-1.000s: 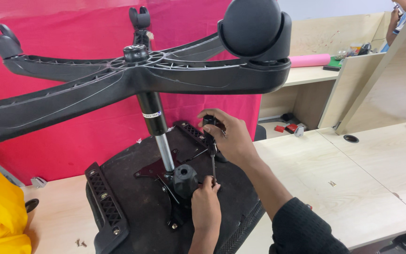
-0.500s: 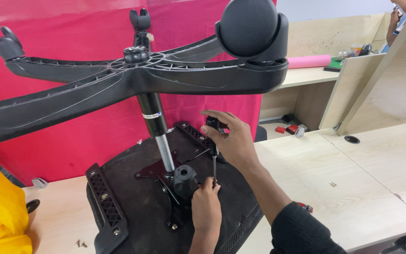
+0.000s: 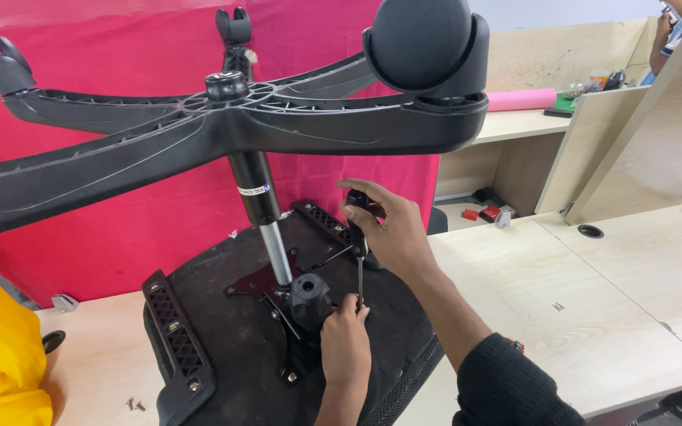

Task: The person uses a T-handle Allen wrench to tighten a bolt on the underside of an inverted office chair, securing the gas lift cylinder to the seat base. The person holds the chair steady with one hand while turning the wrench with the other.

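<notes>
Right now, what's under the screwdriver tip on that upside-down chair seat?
The screwdriver points down at the black metal plate on the seat underside. The left hand covers the tip, so any screw there is hidden.

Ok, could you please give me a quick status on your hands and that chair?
Right hand grips screwdriver, tip down at mechanism plate. Left hand steadies beside it. Upturned chair seat on table. Chair base overhangs the hands.
</notes>
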